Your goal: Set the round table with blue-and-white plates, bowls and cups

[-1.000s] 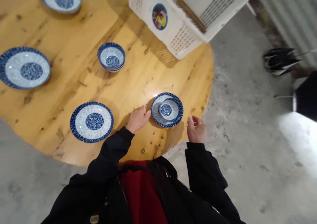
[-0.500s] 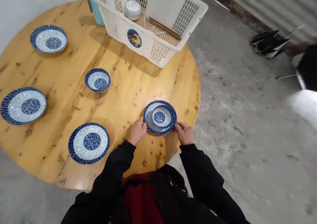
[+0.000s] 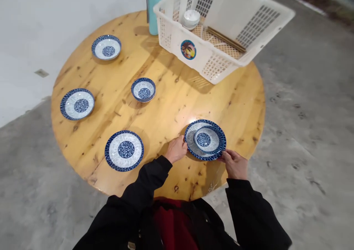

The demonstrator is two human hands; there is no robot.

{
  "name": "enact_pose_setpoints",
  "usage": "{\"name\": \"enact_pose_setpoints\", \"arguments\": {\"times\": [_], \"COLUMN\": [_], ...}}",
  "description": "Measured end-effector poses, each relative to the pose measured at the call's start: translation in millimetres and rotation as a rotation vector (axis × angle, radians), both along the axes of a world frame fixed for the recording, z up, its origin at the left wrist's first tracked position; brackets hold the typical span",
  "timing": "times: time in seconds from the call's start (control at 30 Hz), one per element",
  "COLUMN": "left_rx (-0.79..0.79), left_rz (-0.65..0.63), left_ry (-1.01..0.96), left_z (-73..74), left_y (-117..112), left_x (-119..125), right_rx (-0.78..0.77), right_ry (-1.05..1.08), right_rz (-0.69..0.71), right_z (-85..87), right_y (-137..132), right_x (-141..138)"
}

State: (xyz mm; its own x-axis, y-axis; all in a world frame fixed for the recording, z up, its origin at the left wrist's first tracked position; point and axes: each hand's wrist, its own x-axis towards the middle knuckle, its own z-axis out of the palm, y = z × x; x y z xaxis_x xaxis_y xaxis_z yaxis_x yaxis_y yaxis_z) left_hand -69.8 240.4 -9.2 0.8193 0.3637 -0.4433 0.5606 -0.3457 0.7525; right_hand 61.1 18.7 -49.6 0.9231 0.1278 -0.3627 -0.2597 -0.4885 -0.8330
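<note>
A blue-rimmed plate (image 3: 191,135) sits near the right front edge of the round table, with a small blue-patterned bowl (image 3: 211,139) resting in it. My left hand (image 3: 177,149) grips the plate's left rim. On the opposite side, my right hand (image 3: 235,163) pinches the lower right rim. To the left of my left hand lies a matching plate (image 3: 126,150). Behind that stands a small stack of bowls (image 3: 143,89). Whether the held plate touches the tabletop I cannot tell.
Along the table's left side are a plate (image 3: 77,104) and another plate (image 3: 106,47). A white plastic basket (image 3: 204,60) at the back holds white bowls (image 3: 191,18) and chopsticks (image 3: 226,39). Next to it stands a turquoise flask (image 3: 155,10). Bare wooden tabletop (image 3: 171,113) surrounds the dishes.
The camera view has turned left, so everything appears shifted right and more wall shows. Both hands keep hold of the plate, with the bowl still in it.
</note>
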Motion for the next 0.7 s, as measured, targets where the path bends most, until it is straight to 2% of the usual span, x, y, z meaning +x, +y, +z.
{"name": "enact_pose_setpoints", "arguments": {"times": [0.1, 0.2, 0.27, 0.33, 0.4, 0.5, 0.6, 0.7], "left_rx": [0.044, 0.085, 0.097, 0.137, 0.2, 0.302, 0.377, 0.416], "left_rz": [-0.015, 0.018, 0.13, 0.328, 0.538, 0.72, 0.716, 0.623], "left_ry": [0.034, 0.03, -0.035, -0.109, -0.143, -0.121, -0.068, 0.001], "left_z": [9.0, 18.0, 21.2, 23.4, 26.6, 33.1, 39.1, 43.5], "left_y": [2.4, 21.4, 49.1, 87.7, 132.3, 195.1, 233.3, 244.1], "left_x": [-6.0, -21.2, -38.0, -59.1, -80.1, -98.8, -92.8, -69.8], "right_rx": [-0.035, -0.076, -0.058, -0.015, 0.021, 0.088, 0.147, 0.163], "right_ry": [0.049, -0.023, -0.138, -0.229, -0.273, -0.277, -0.228, -0.149], "right_rz": [0.033, -0.028, -0.061, -0.031, 0.031, 0.157, 0.353, 0.488], "right_z": [16.2, 45.2, 66.3, 84.4, 98.0, 108.0, 104.4, 91.6], "right_y": [-8.7, -16.7, -11.3, 6.5, 35.6, 94.9, 163.6, 231.4], "right_x": [0.6, 7.0, 15.4, 24.2, 30.4, 34.2, 33.5, 28.3]}}
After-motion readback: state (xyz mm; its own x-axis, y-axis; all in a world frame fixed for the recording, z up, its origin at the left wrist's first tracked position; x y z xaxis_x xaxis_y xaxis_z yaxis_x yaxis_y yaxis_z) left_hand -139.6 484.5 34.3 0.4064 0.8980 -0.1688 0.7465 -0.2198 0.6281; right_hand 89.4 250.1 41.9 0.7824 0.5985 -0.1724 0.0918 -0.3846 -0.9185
